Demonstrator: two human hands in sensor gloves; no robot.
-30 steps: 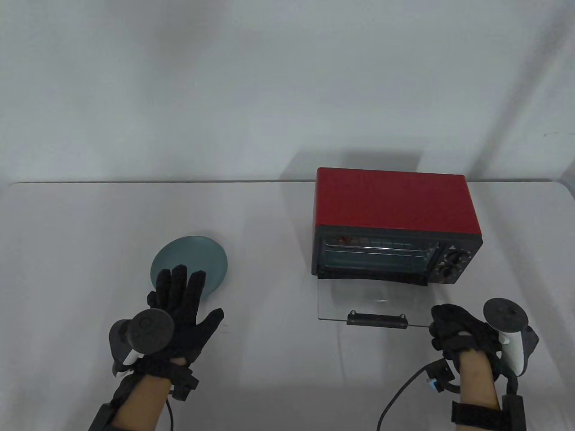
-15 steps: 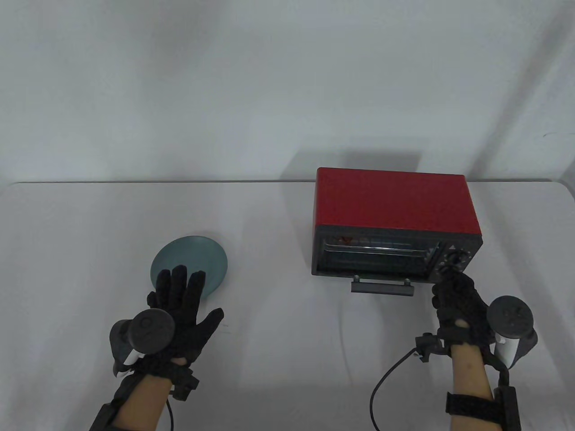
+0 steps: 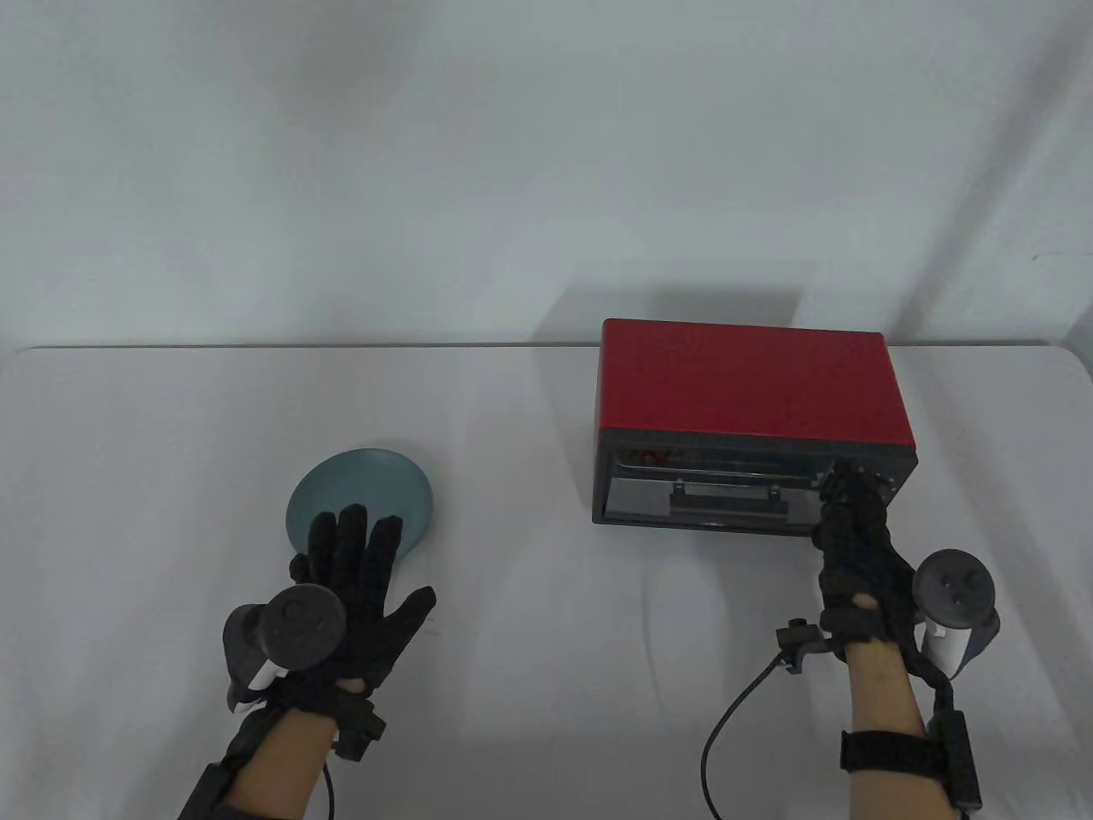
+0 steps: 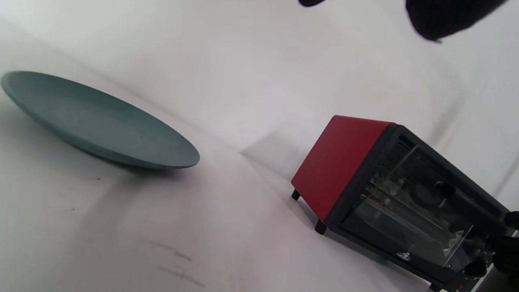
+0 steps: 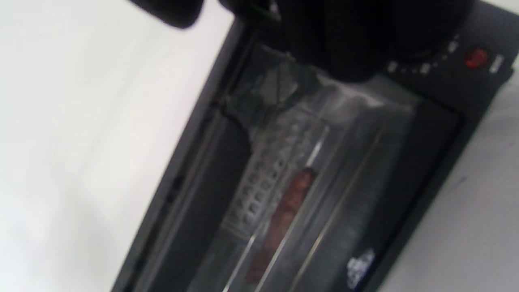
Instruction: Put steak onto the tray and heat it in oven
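The red oven (image 3: pixel 751 384) stands at the right of the table, its glass door (image 3: pixel 709 500) almost upright and close to shut. Through the glass in the right wrist view I see the brown steak (image 5: pixel 284 215) lying on a metal tray (image 5: pixel 255 186) inside the oven (image 5: pixel 405 170). My right hand (image 3: pixel 854 521) reaches up with fairly straight fingers against the door's right edge, beside the control knobs (image 3: pixel 871 491). In its own view the right hand (image 5: pixel 344 36) covers the panel's top. My left hand (image 3: pixel 359 555) hovers flat and spread, holding nothing, over the near rim of the plate.
An empty blue-green plate (image 3: pixel 363 504) sits left of centre and shows as a shallow dish (image 4: pixel 101 121) in the left wrist view. The oven (image 4: pixel 344 162) stands about a plate's width to its right. A black cable (image 3: pixel 726 735) trails from my right wrist.
The oven door has swung up from lying flat to nearly shut, with my right hand moving forward and up along its right edge. My left hand shifted slightly to the right.
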